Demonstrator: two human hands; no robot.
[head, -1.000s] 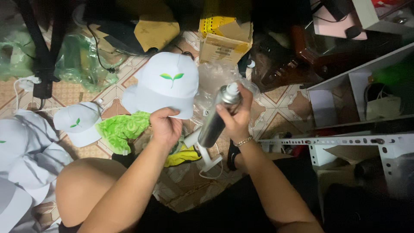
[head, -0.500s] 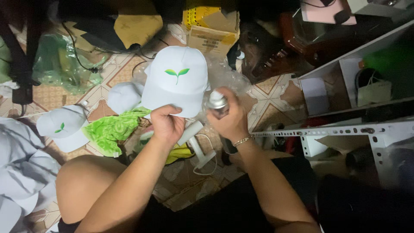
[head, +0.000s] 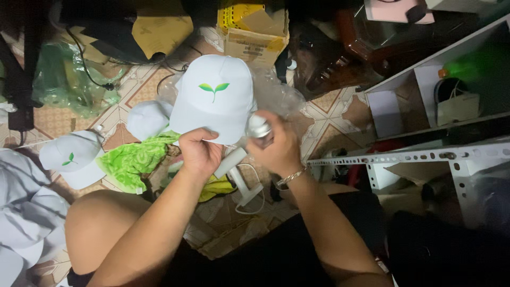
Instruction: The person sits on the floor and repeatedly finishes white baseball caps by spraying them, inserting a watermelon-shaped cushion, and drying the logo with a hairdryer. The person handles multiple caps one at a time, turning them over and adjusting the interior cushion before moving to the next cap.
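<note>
My left hand (head: 199, 151) grips the brim of a white cap (head: 212, 98) with a green sprout emblem, holding it up over the tiled floor. My right hand (head: 276, 149) is closed round a silver spray can (head: 258, 126), whose top points up beside the cap's right edge. A bracelet sits on my right wrist. The can's body is hidden by my fingers.
More white caps lie on the floor at left (head: 74, 157) and under the held one (head: 149, 118), with a green cloth (head: 135, 159). A white hand tool with a cord (head: 241, 178) lies below my hands. A cardboard box (head: 255, 32) is behind; metal shelving (head: 425, 157) stands right.
The spray can has swung from tilted out at the right to upright, close against the cap's edge. The cap sits a little lower and nearer my hands.
</note>
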